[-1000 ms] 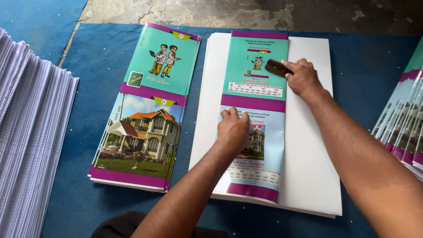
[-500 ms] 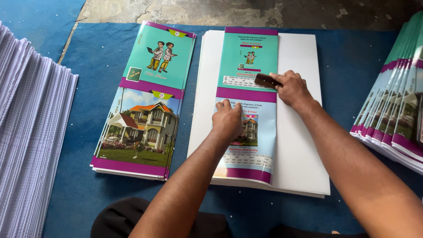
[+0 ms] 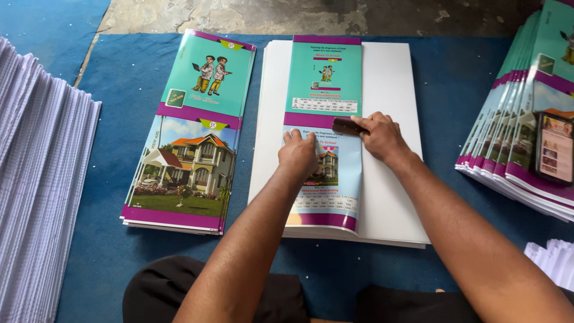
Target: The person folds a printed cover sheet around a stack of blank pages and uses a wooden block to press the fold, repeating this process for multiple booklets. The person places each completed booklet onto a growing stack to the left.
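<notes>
Pressing flat-fingered left hand [image 3: 298, 154] on folded cover [image 3: 323, 134], right hand [image 3: 379, 136] gripping dark block [image 3: 348, 125], stacks [image 3: 190, 131] flanking

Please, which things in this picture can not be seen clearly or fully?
- Dark tool, head view: the right hand hides its far end.
- Folded cover: the left hand hides part.
- Right stack of covers: cut by the picture edge.
- White sheets, left: cut by the edge.
</notes>
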